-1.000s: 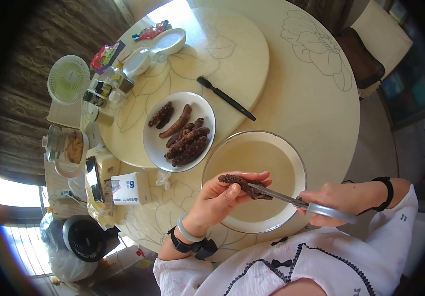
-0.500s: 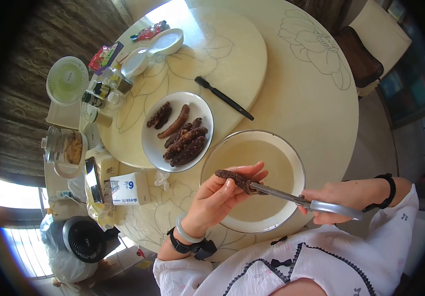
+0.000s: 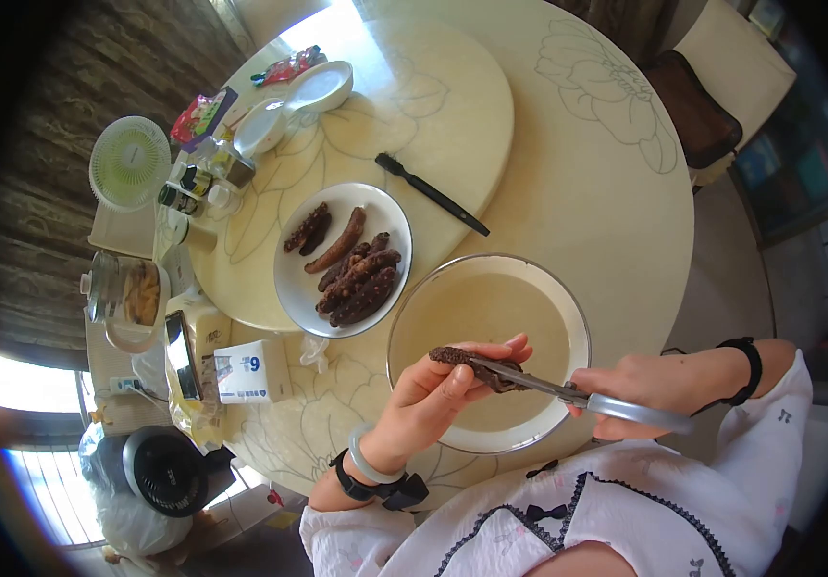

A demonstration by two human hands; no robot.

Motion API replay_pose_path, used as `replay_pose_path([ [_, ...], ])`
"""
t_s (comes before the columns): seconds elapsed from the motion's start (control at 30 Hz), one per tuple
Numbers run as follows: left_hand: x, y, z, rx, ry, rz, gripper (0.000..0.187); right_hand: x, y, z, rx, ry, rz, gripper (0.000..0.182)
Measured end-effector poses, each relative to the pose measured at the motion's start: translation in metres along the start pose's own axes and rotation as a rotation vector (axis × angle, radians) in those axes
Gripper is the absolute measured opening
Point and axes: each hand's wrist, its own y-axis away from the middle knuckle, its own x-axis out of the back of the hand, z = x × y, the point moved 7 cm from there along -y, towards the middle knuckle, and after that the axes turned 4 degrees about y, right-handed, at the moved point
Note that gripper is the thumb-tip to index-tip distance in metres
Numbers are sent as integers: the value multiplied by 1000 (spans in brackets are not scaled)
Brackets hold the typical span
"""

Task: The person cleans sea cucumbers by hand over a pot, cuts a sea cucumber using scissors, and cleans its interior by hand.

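Note:
My left hand [image 3: 438, 389] grips a dark brown sea cucumber [image 3: 452, 357] between thumb and fingers, above a wide white basin [image 3: 582, 337] of cloudy liquid. In my right hand [image 3: 625, 380] is a pair of scissors [image 3: 616, 406] with grey handles. Their blades lie along the sea cucumber and partly inside it; the tips are hard to make out. Several more sea cucumbers [image 3: 345, 240] rest on a white plate [image 3: 291, 296] to the left of the basin. A black brush [image 3: 433, 195] lies beyond the basin.
Two white bowls [image 3: 321, 87], small jars [image 3: 180, 197] and snack packets stand at the far left of the round table. A tissue pack [image 3: 246, 373], a phone [image 3: 179, 341] and a lidded glass pot [image 3: 125, 288] are at the left. A black fan [image 3: 169, 469] sits near the lower left.
The scissors have shifted left, with the blades now further along the sea cucumber. My left hand has moved slightly right, and the sea cucumber looks more opened up.

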Motion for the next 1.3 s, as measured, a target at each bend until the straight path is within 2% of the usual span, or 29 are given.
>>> replay_pose_path([
  [0.33,1,0,6,-45,-142,-40,41,-2,-4,0,25,-57,56,25],
  [0.43,5,1,17,-145,-87,43,40,-1,-2,1,-1,-65,39,24],
  [0.7,7,2,22,-40,-197,93,27,-4,1,4,49,11,35,24],
  [0.83,7,1,22,-9,-242,46,29,-5,2,5,80,22,58,24],
  [0.9,8,1,21,45,-270,105,27,-5,2,5,77,48,73,23],
  [1.0,12,1,18,33,-314,34,29,-5,1,5,90,90,75,22],
  [1.3,15,0,15,63,-306,9,31,-4,2,6,94,145,104,21],
])
